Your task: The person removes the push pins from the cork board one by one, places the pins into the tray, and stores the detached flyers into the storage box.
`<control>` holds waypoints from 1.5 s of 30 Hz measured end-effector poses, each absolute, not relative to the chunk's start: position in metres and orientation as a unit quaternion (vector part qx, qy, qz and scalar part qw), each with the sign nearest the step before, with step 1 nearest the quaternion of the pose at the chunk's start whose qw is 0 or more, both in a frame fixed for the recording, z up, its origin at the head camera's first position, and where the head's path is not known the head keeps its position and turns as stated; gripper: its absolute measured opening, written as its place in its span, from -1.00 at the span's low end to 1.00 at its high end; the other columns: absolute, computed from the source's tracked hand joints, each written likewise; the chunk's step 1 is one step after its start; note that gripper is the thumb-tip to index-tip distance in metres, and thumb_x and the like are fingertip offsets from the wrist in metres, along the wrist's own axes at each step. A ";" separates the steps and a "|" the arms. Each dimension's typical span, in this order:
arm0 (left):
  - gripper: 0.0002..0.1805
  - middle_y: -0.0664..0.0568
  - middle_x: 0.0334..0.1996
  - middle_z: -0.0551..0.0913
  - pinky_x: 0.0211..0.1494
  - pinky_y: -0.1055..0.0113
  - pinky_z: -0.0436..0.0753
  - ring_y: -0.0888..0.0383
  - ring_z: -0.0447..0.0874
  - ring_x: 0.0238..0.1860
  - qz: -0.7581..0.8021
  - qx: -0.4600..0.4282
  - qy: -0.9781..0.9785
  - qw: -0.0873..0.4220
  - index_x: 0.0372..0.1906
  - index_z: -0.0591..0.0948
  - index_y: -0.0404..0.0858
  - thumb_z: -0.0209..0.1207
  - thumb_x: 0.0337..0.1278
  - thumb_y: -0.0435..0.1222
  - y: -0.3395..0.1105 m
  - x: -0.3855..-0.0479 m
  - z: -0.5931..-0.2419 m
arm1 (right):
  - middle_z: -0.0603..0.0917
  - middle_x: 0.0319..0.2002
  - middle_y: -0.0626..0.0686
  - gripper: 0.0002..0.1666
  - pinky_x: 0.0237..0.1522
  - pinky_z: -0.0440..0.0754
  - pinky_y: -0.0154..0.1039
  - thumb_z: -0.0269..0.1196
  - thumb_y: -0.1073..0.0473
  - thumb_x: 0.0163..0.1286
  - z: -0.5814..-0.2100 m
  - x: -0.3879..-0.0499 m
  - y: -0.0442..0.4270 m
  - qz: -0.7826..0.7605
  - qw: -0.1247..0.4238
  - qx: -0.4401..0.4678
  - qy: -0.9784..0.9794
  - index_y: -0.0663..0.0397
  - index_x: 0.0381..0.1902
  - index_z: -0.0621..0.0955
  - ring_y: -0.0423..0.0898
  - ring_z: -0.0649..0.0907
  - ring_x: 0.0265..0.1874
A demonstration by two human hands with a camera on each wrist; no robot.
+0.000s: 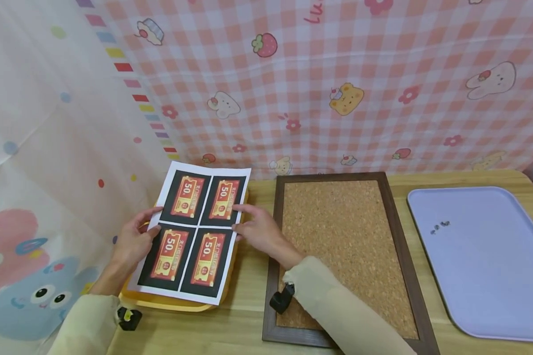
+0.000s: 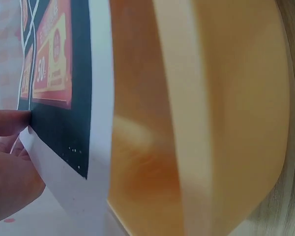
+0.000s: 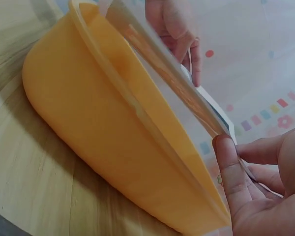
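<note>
A white sheet [image 1: 198, 228] printed with red-and-yellow "50" tickets on black panels is held above a yellow plastic basin [image 1: 171, 303]. At the sheet's left edge my left hand [image 1: 135, 239] pinches it between thumb and fingers. My right hand [image 1: 262, 229] grips the opposite edge, thumb on top and fingers beneath. In the right wrist view the sheet is tilted over the rim of the basin [image 3: 113, 128], with both hands on it. The left wrist view shows the basin's inner wall [image 2: 142, 98] beside the paper; most of its inside is hidden.
A cork board [image 1: 337, 236] in a dark brown frame lies on the wooden table, right of the basin. Beyond it is a lilac tray [image 1: 493, 266] with several small metal pieces [image 1: 440, 226]. A checked pink curtain [image 1: 315, 98] hangs behind.
</note>
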State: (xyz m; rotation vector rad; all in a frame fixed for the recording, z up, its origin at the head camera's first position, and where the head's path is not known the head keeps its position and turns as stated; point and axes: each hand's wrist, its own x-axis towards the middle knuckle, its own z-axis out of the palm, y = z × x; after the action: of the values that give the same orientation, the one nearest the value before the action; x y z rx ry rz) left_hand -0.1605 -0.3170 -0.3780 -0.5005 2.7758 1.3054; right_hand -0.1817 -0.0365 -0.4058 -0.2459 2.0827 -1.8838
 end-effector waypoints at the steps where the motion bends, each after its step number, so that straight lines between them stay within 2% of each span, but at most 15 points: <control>1: -0.43 -0.27 0.35 0.37 -0.03 0.11 0.71 -0.24 0.57 0.08 0.419 -0.160 0.894 0.016 0.53 0.26 -0.01 -0.01 0.50 -0.26 -0.317 -0.161 -0.378 | 0.74 -0.54 0.06 -0.38 -0.74 0.22 -0.40 0.27 0.35 0.34 -0.407 -0.182 -0.038 -0.663 0.163 -0.084 0.726 0.00 0.36 0.49 0.05 0.74 -0.49; 5: -0.44 -0.27 0.32 0.39 -0.07 0.15 0.72 -0.22 0.58 0.05 0.411 -0.163 0.897 0.010 0.52 0.27 -0.05 -0.01 0.50 -0.28 -0.319 -0.161 -0.379 | 0.73 -0.54 0.07 -0.36 -0.74 0.22 -0.40 0.27 0.34 0.35 -0.411 -0.183 -0.043 -0.668 0.177 -0.083 0.718 -0.02 0.38 0.47 0.13 0.76 -0.42; 9: -0.45 -0.25 0.29 0.43 -0.16 0.22 0.71 -0.18 0.59 0.01 0.401 -0.177 0.899 0.004 0.51 0.29 -0.04 0.00 0.50 -0.28 -0.322 -0.162 -0.382 | 0.73 -0.54 0.05 -0.36 -0.74 0.22 -0.39 0.26 0.31 0.37 -0.415 -0.182 -0.047 -0.661 0.190 -0.087 0.721 -0.06 0.40 0.45 -0.01 0.74 -0.50; 14: -0.43 -0.29 0.30 0.42 -0.12 0.16 0.72 -0.22 0.60 0.02 0.398 -0.177 0.900 0.012 0.52 0.27 -0.05 0.03 0.49 -0.25 -0.326 -0.161 -0.386 | 0.74 -0.52 0.02 -0.35 -0.73 0.25 -0.39 0.25 0.30 0.38 -0.417 -0.181 -0.051 -0.656 0.191 -0.087 0.725 -0.07 0.41 0.43 -0.10 0.70 -0.55; 22: -0.44 -0.31 0.28 0.44 -0.24 0.31 0.69 -0.20 0.61 0.00 0.399 -0.178 0.900 0.008 0.51 0.28 -0.08 0.01 0.49 -0.27 -0.331 -0.161 -0.391 | 0.71 -0.56 0.07 -0.33 -0.74 0.27 -0.38 0.24 0.31 0.38 -0.419 -0.180 -0.057 -0.648 0.193 -0.108 0.729 -0.04 0.43 0.41 -0.02 0.60 -0.66; 27: -0.44 -0.30 0.30 0.42 -0.29 0.37 0.64 -0.20 0.61 -0.01 0.398 -0.181 0.899 0.010 0.51 0.29 -0.08 0.02 0.49 -0.28 -0.332 -0.162 -0.393 | 0.71 -0.57 0.06 -0.32 -0.75 0.25 -0.38 0.23 0.30 0.39 -0.420 -0.181 -0.058 -0.642 0.194 -0.111 0.734 -0.04 0.44 0.39 -0.05 0.53 -0.72; 32: -0.45 -0.29 0.29 0.43 -0.30 0.35 0.65 -0.19 0.61 -0.01 0.398 -0.185 0.899 0.013 0.50 0.29 -0.06 0.02 0.49 -0.28 -0.331 -0.163 -0.395 | 0.68 -0.59 0.11 -0.32 -0.74 0.26 -0.39 0.24 0.33 0.38 -0.421 -0.180 -0.058 -0.651 0.189 -0.105 0.728 -0.01 0.43 0.40 -0.09 0.61 -0.67; 36: -0.45 -0.30 0.27 0.44 -0.30 0.35 0.65 -0.20 0.62 -0.02 0.393 -0.186 0.901 0.012 0.50 0.29 -0.07 0.01 0.49 -0.28 -0.331 -0.164 -0.397 | 0.69 -0.52 0.08 -0.30 -0.70 0.31 -0.39 0.23 0.35 0.37 -0.422 -0.179 -0.058 -0.653 0.184 -0.108 0.727 -0.02 0.45 0.38 -0.11 0.68 -0.59; 40: -0.45 -0.30 0.29 0.41 -0.30 0.34 0.65 -0.21 0.61 -0.01 0.392 -0.190 0.900 0.014 0.51 0.29 -0.07 0.01 0.49 -0.28 -0.332 -0.165 -0.400 | 0.71 -0.49 0.06 -0.28 -0.67 0.35 -0.38 0.24 0.35 0.37 -0.422 -0.179 -0.059 -0.652 0.180 -0.111 0.729 -0.02 0.46 0.36 -0.12 0.69 -0.58; 45: -0.43 -0.29 0.33 0.36 -0.23 0.24 0.70 -0.23 0.60 0.03 0.397 -0.196 0.896 0.027 0.53 0.25 -0.05 0.01 0.50 -0.27 -0.331 -0.165 -0.402 | 0.69 -0.56 0.07 -0.26 -0.68 0.34 -0.38 0.23 0.34 0.37 -0.423 -0.179 -0.060 -0.642 0.172 -0.117 0.738 -0.02 0.47 0.34 -0.12 0.68 -0.59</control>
State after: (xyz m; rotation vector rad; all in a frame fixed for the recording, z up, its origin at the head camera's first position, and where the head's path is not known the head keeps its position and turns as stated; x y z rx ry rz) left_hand -0.1647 -0.3311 -0.4021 -0.6051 2.7683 1.2246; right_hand -0.1791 -0.0599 -0.4227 -0.3325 2.0937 -1.8224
